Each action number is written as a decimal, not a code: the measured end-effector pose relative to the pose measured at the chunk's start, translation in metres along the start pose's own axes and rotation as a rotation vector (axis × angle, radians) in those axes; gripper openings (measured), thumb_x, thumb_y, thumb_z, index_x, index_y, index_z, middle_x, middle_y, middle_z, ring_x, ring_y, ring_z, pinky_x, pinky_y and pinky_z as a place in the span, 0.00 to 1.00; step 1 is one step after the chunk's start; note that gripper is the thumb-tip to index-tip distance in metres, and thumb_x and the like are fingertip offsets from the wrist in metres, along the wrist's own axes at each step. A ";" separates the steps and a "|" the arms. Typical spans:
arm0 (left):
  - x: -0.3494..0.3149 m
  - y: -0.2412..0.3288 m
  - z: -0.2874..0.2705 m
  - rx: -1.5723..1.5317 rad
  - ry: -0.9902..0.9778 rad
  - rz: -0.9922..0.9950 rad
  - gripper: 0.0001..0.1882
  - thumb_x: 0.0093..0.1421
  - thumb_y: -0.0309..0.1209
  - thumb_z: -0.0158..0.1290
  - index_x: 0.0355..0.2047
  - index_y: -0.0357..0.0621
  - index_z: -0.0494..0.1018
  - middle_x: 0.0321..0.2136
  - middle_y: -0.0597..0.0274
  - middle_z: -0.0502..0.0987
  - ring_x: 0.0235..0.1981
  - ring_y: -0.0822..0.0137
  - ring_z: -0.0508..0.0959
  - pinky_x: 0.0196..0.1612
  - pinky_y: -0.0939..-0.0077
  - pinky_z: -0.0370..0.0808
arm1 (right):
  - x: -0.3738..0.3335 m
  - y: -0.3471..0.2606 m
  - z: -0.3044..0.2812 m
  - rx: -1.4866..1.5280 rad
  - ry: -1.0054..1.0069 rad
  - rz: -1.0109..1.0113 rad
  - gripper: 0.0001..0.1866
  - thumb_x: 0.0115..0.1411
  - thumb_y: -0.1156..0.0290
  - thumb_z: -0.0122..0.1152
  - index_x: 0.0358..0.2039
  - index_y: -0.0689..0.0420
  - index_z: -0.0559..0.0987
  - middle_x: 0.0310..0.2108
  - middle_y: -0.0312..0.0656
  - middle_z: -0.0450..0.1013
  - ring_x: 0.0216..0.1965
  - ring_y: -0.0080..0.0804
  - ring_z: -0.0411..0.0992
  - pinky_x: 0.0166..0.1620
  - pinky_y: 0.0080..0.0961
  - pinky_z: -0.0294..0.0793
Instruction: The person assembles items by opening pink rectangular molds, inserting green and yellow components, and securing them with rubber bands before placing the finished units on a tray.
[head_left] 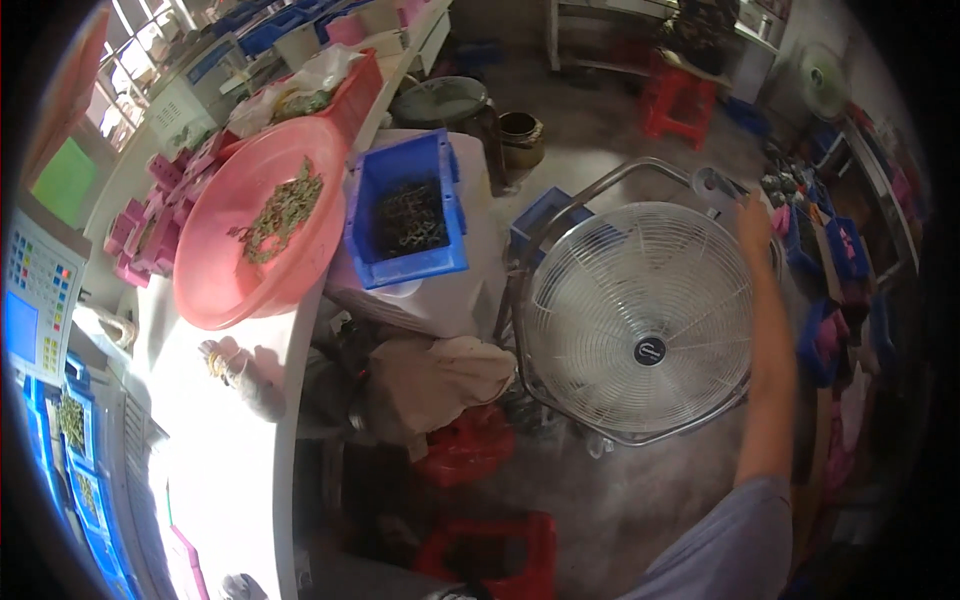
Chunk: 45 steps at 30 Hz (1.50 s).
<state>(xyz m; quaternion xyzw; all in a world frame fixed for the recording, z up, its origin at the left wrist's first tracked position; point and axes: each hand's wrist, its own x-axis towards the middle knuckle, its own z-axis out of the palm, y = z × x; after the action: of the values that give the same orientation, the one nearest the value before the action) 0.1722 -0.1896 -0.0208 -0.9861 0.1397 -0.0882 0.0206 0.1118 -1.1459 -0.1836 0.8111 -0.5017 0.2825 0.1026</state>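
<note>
My right arm stretches forward past the right side of a large round floor fan (632,295) with a wire guard and a bent tube frame. At the fan's far right edge, my right hand (756,222) has its fingers closed at the dark end of a small grey item with a rounded head (710,184). The item's kind is too small to make out. My left hand is out of view.
On the white bench (215,450) stand a pink basin (300,290) with dried leaves and a tied bundle (243,380). Beside it, a blue bin (405,272) holds small metal parts. Red stools (540,560) stand low in front; blue bins (848,250) line the right.
</note>
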 end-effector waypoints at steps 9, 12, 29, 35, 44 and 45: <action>-0.032 -0.013 0.004 0.014 0.087 -0.030 0.38 0.53 0.46 0.54 0.58 0.40 0.55 0.58 0.42 0.56 0.62 0.39 0.49 0.60 0.46 0.52 | 0.009 0.006 0.014 -0.224 0.032 -0.246 0.19 0.56 0.67 0.51 0.48 0.61 0.69 0.42 0.58 0.70 0.42 0.52 0.71 0.44 0.39 0.71; -0.050 -0.015 0.005 0.012 0.101 -0.095 0.38 0.53 0.46 0.54 0.58 0.40 0.56 0.58 0.42 0.56 0.62 0.39 0.50 0.60 0.46 0.52 | 0.009 0.034 0.038 -0.210 0.087 -0.240 0.19 0.57 0.69 0.50 0.49 0.62 0.69 0.46 0.57 0.68 0.46 0.50 0.69 0.49 0.38 0.69; -0.093 -0.041 -0.042 -0.311 0.166 -0.198 0.28 0.49 0.27 0.59 0.51 0.38 0.65 0.56 0.46 0.60 0.60 0.42 0.56 0.59 0.52 0.58 | -0.424 -0.569 -0.416 1.537 -0.827 -1.502 0.16 0.52 0.83 0.54 0.43 0.63 0.74 0.41 0.51 0.72 0.39 0.42 0.72 0.39 0.29 0.74; -0.085 -0.032 -0.054 -0.611 0.459 -0.261 0.21 0.48 0.22 0.58 0.45 0.36 0.72 0.47 0.49 0.71 0.52 0.48 0.69 0.52 0.61 0.69 | -0.508 -0.650 -0.451 1.423 -0.901 -1.758 0.31 0.52 0.77 0.56 0.58 0.63 0.60 0.55 0.56 0.62 0.57 0.47 0.60 0.59 0.34 0.58; -0.136 -0.064 -0.038 -0.865 0.522 -0.461 0.16 0.53 0.24 0.55 0.43 0.35 0.72 0.43 0.50 0.73 0.45 0.55 0.75 0.47 0.68 0.72 | -0.512 -0.675 -0.474 1.361 -1.071 -1.717 0.42 0.37 0.73 0.65 0.56 0.62 0.60 0.46 0.50 0.62 0.51 0.45 0.62 0.58 0.35 0.60; -0.142 -0.068 -0.040 -0.939 0.496 -0.493 0.16 0.56 0.25 0.53 0.45 0.33 0.71 0.42 0.49 0.73 0.43 0.56 0.75 0.46 0.69 0.72 | -0.511 -0.669 -0.485 1.366 -1.177 -1.656 0.42 0.37 0.73 0.65 0.56 0.61 0.60 0.44 0.48 0.62 0.49 0.43 0.62 0.57 0.35 0.61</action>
<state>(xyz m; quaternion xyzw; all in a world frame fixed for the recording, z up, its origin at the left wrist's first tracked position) 0.0496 -0.0853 -0.0010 -0.8428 -0.0693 -0.2473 -0.4730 0.3508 -0.2229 0.0050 0.7765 0.4472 -0.0726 -0.4380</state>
